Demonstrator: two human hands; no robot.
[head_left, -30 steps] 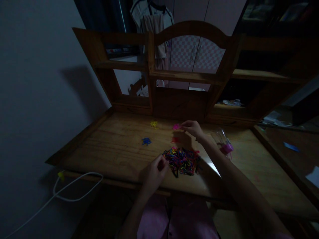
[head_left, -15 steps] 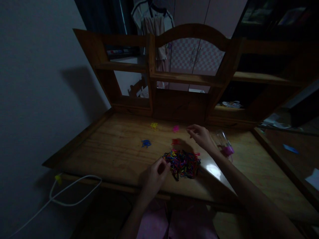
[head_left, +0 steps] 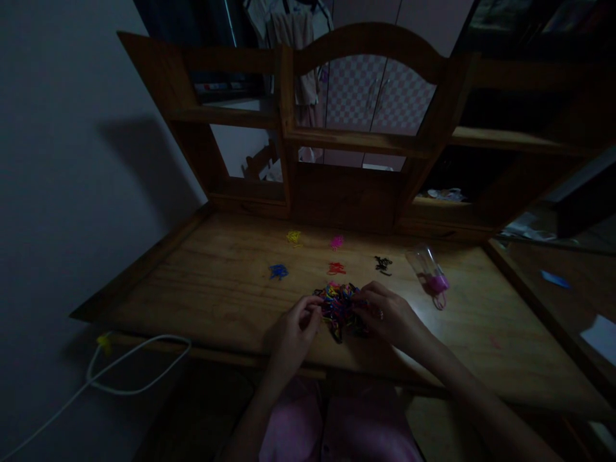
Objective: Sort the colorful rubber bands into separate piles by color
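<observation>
A mixed heap of small, thin, many-coloured rubber bands (head_left: 339, 308) lies near the front edge of the wooden desk. At its left side is my left hand (head_left: 296, 330), thumb and forefinger pinched together; whatever lies between them is too small to make out. My right hand (head_left: 387, 314) reaches into the heap from the right with bent, closed fingers, their tips partly hidden among the bands. Behind the heap lie small single-colour piles: blue bands (head_left: 278, 271), yellow bands (head_left: 294, 238), pink bands (head_left: 336, 242), red bands (head_left: 335, 268) and black bands (head_left: 383, 264).
A clear plastic jar with a purple lid (head_left: 437, 282) lies on its side to the right. A wooden shelf unit (head_left: 349, 199) rises along the desk's back. A white cable (head_left: 139, 390) loops at the left front edge. Farther right is a blue item (head_left: 554, 279).
My right hand has come back from beside the pink pile down to the heap, uncovering the black pile. My left hand stays by the heap's left edge. The view has shifted slightly.
</observation>
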